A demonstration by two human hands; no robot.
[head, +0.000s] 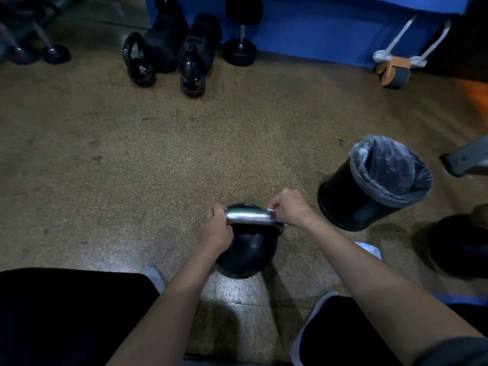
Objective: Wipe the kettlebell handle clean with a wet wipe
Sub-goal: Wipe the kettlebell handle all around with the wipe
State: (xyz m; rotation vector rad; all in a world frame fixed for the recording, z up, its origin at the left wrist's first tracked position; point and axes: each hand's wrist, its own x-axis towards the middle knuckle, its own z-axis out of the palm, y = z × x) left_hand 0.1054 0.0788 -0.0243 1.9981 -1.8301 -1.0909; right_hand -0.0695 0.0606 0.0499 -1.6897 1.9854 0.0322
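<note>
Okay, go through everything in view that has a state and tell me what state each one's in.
kettlebell: upright on the floor.
handle: held at both ends.
left hand: grips the handle's left end.
right hand: holds the wet wipe on the handle's right end.
wet wipe: bunched against the handle.
bin: open, lined with a bag.
packet: on the floor, partly hidden.
</note>
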